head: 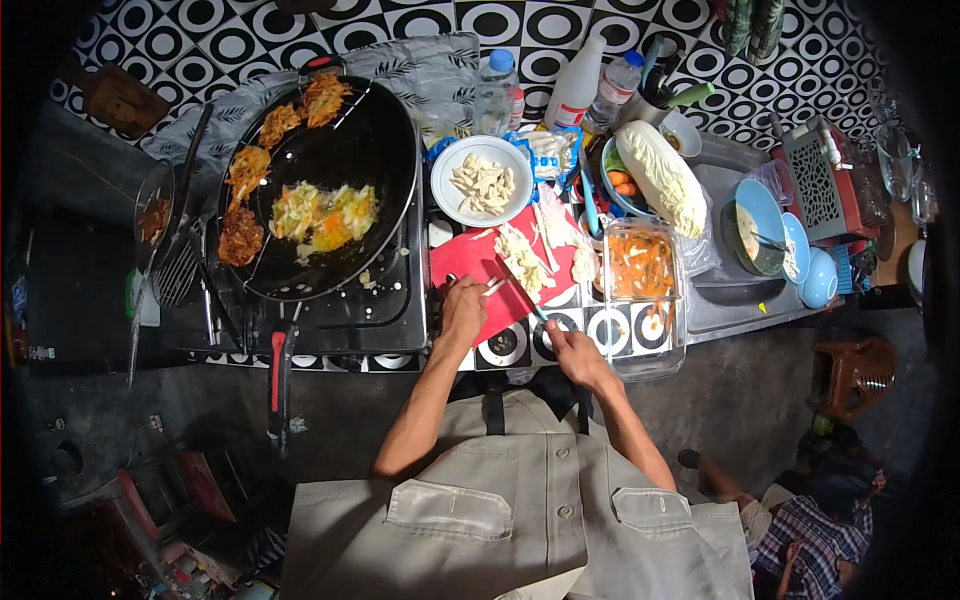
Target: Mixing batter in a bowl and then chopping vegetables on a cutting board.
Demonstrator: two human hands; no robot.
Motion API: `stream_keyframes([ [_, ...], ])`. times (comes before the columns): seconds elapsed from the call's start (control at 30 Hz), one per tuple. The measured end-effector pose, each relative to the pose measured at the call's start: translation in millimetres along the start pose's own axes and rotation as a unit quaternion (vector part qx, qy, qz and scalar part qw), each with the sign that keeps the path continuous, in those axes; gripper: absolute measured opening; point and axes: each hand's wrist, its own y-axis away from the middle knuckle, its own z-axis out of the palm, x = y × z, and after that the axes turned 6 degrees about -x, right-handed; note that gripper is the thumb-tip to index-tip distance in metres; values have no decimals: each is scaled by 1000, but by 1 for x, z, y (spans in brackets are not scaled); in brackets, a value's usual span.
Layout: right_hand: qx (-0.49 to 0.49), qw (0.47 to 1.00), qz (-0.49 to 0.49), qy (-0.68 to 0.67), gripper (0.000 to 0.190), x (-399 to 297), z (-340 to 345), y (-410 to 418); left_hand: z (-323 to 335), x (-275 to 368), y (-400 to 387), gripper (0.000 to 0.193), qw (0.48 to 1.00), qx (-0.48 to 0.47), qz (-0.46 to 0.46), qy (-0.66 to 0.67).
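Observation:
On a red cutting board (457, 259) lie chopped pale cabbage pieces (525, 262). My right hand (577, 355) grips a knife (525, 294) by its light blue handle, the blade lying along the chopped pieces. My left hand (463, 307) is closed at the board's lower left around something slim and whitish, partly hidden by the fingers. Behind the board stands a white bowl (442, 176) of pale cut strips. Right of the board, a glass dish (681, 330) holds an orange shredded mixture.
At left, a wok (315, 270) on the stove holds frying batter (322, 217), with browned fritters (247, 176) on a rack along its rim. A napa cabbage (660, 176), bottles (574, 82) and blue bowls (757, 206) stand behind and right. A seated person (810, 532) is at lower right.

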Motion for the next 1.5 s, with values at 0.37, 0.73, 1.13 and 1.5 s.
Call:
stream_keyframes([
  [0.37,-24,999,-32,17,75,-9,9,-3,-5,4,-5,14,973,-39,-114,197],
  [0.73,-4,1000,-24,-8,72,10,7,-10,-9,1,12,29,998,27,-27,-45],
  [1.13,-56,998,9,-18,79,4,-7,-11,-8,11,8,27,1000,11,-22,-14],
  [1.5,-117,992,-53,2,69,29,-29,-36,25,29,10,17,983,76,-168,-8],
])
